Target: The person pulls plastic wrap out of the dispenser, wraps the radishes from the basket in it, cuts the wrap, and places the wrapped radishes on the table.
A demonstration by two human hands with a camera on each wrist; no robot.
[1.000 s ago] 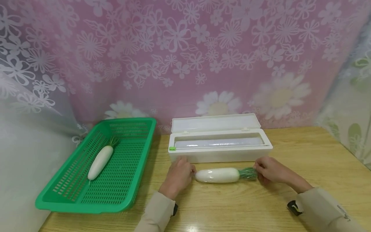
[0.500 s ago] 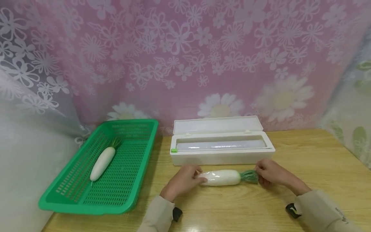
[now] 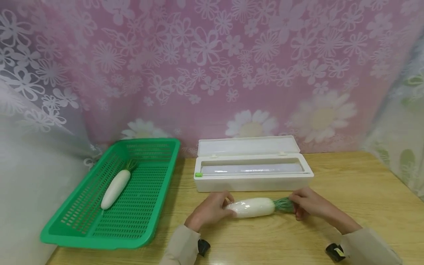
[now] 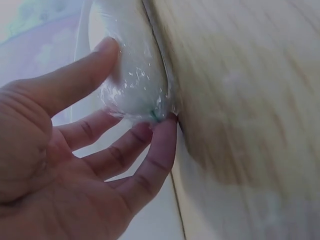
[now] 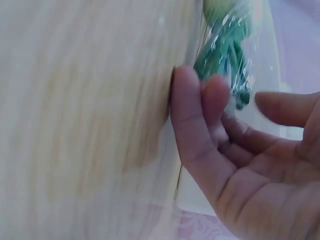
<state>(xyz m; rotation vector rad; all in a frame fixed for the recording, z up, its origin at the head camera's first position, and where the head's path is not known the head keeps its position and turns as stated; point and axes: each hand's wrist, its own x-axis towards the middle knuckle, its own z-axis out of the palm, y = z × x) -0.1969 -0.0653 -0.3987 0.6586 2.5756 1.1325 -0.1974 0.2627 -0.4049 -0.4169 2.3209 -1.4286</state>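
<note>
We're seemingly finishing one film-wrapped radish (image 3: 255, 207), left hand (image 3: 212, 209) clasping its tip, right hand (image 3: 309, 202) its leaves (image 3: 282, 204); an unwrapped radish (image 3: 115, 189) is lying in the basket (image 3: 99, 241)

Hidden in the head view, at lower middle, behind the left hand (image 3: 213, 209): the tip of the radish (image 3: 255, 208). Partly covered, further right, by the right hand (image 3: 309, 203): the ends of the green leaves (image 3: 282, 204). Cut off along the bottom edge: both sleeves (image 3: 182, 244) and the table (image 3: 258, 246); by the top edge, the flowered curtain (image 3: 218, 73). Too small to read, at lower right: the yellow mark (image 3: 339, 252) on the black band (image 3: 332, 254). In both wrist views, cropped at the top, the radish; blurred, the wood grain.
</note>
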